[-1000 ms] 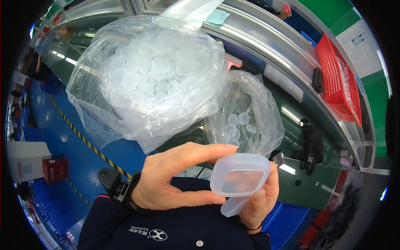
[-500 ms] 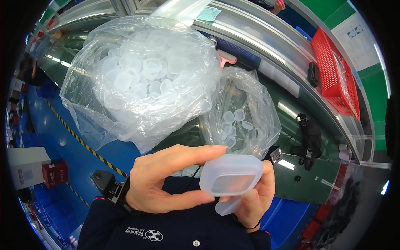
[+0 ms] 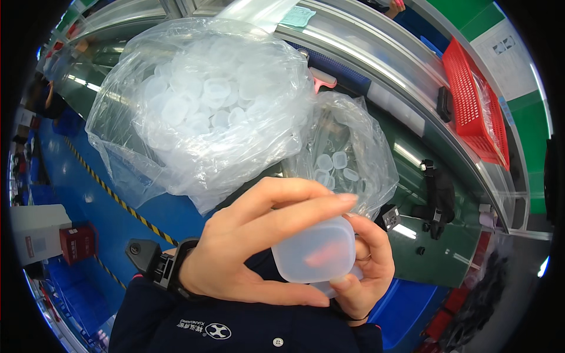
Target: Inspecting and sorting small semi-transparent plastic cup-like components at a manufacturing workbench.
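Observation:
A translucent, rounded-square plastic lid (image 3: 312,250) is held up between my two hands, its broad face toward me. My left hand (image 3: 235,241) spans it, fingers over the upper edge and thumb along the lower. From the right, my right hand (image 3: 371,270) grips the lid's edge with the thumb in front. Part of a second translucent piece (image 3: 325,287) shows below the lid, by the right thumb; most of it is hidden. Beyond the hands lies a small clear bag (image 3: 381,156) with several similar lids (image 3: 339,159) inside.
A large clear bag (image 3: 118,141) full of translucent lids (image 3: 218,91) covers the bench's left part. Behind the bags lies a pink-handled tool (image 3: 323,81). A red basket (image 3: 465,100) stands at the back right; black strapped gear (image 3: 436,200) sits on the green bench top (image 3: 450,247).
The lid has turned and shifted slightly left. My left fingers have moved over its top edge and further right, and my right fingers have come up behind its edge.

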Action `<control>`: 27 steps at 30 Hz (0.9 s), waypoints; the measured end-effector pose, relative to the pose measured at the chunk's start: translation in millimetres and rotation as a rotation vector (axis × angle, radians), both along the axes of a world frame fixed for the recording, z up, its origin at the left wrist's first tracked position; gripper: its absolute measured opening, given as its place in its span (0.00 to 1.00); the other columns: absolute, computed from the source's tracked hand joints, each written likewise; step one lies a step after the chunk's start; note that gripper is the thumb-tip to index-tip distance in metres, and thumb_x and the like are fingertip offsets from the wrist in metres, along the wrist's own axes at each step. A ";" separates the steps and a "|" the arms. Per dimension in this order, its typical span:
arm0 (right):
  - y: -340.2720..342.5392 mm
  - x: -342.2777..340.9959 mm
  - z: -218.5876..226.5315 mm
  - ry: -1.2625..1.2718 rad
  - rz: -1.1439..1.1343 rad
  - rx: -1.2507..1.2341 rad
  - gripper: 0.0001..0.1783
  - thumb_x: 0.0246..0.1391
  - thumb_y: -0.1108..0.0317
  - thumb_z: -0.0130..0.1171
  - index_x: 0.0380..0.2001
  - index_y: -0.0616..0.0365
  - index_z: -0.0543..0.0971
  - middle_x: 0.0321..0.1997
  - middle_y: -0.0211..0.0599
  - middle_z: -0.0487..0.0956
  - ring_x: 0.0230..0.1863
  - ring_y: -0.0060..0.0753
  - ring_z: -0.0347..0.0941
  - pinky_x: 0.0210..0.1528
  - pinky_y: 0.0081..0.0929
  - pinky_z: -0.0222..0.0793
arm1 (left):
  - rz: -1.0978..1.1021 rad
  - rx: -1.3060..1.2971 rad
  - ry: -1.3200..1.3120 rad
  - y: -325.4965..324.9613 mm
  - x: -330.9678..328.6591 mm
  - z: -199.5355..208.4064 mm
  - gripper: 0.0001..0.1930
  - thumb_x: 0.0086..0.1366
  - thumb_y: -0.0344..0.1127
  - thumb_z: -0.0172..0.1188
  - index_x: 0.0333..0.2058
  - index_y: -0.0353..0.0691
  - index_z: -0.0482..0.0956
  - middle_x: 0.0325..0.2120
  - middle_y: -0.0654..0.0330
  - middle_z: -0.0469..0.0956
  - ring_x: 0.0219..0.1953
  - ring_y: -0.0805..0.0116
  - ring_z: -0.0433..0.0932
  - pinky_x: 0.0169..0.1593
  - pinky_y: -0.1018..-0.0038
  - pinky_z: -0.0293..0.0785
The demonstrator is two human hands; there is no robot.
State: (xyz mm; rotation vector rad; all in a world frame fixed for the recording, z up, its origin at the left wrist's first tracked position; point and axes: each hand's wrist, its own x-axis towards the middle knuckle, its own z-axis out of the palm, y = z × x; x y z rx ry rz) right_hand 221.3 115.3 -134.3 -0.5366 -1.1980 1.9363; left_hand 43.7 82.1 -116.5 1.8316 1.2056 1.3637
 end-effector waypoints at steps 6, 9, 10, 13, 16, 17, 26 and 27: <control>4.9 9.4 -18.8 -0.178 0.045 0.364 0.35 0.39 0.77 0.61 0.52 0.71 0.58 0.39 0.46 0.75 0.39 0.25 0.72 0.39 0.19 0.66 | -0.010 -0.028 -0.147 -2.3 9.5 -2.7 0.28 0.35 0.36 0.72 0.38 0.33 0.75 0.36 0.56 0.64 0.32 0.72 0.70 0.32 0.81 0.69; 6.4 7.4 -16.7 -0.202 0.092 0.455 0.36 0.39 0.75 0.61 0.52 0.70 0.58 0.37 0.44 0.75 0.37 0.24 0.72 0.39 0.19 0.65 | -0.039 -0.107 -0.163 -3.8 7.0 -1.8 0.24 0.36 0.33 0.71 0.36 0.36 0.76 0.37 0.56 0.64 0.32 0.74 0.70 0.33 0.81 0.68; 2.9 4.4 -13.1 -0.129 0.075 0.267 0.36 0.41 0.75 0.60 0.53 0.70 0.56 0.36 0.44 0.75 0.35 0.24 0.71 0.39 0.19 0.65 | -0.036 -0.108 -0.162 -3.5 6.2 -0.2 0.24 0.36 0.33 0.71 0.36 0.36 0.76 0.37 0.56 0.64 0.32 0.74 0.70 0.33 0.81 0.68; -4.0 -3.9 -11.0 0.038 0.040 0.040 0.35 0.44 0.75 0.57 0.54 0.70 0.53 0.34 0.44 0.74 0.34 0.24 0.70 0.39 0.19 0.64 | -0.089 -0.182 -0.187 -1.7 4.0 3.2 0.21 0.37 0.31 0.70 0.35 0.37 0.77 0.35 0.57 0.65 0.31 0.75 0.69 0.33 0.82 0.68; -1.6 -2.2 -16.0 0.130 0.079 0.029 0.35 0.46 0.76 0.54 0.55 0.70 0.49 0.34 0.44 0.73 0.35 0.25 0.70 0.39 0.20 0.64 | -0.174 -0.267 -0.253 -1.5 1.0 0.1 0.18 0.38 0.29 0.69 0.33 0.37 0.78 0.33 0.59 0.67 0.30 0.75 0.69 0.33 0.82 0.67; -0.6 -1.0 -16.8 0.127 0.136 0.059 0.34 0.47 0.77 0.52 0.55 0.69 0.48 0.35 0.44 0.72 0.35 0.26 0.69 0.39 0.20 0.64 | -0.173 -0.242 -0.251 -1.3 0.6 0.6 0.16 0.40 0.28 0.68 0.32 0.38 0.78 0.31 0.60 0.68 0.30 0.74 0.70 0.33 0.82 0.67; -0.2 -3.1 -20.2 0.006 0.085 0.258 0.32 0.48 0.78 0.48 0.56 0.68 0.49 0.35 0.41 0.70 0.33 0.22 0.66 0.35 0.16 0.61 | 0.004 -0.166 -0.210 -4.9 12.0 1.5 0.06 0.49 0.25 0.58 0.29 0.36 0.78 0.26 0.59 0.73 0.26 0.71 0.73 0.30 0.80 0.68; -0.5 -3.0 -20.7 0.007 0.087 0.259 0.32 0.48 0.78 0.48 0.56 0.68 0.49 0.35 0.41 0.70 0.33 0.22 0.66 0.35 0.16 0.61 | 0.047 -0.171 -0.186 -5.6 12.8 1.7 0.05 0.51 0.26 0.56 0.29 0.36 0.78 0.25 0.58 0.73 0.26 0.70 0.73 0.29 0.79 0.69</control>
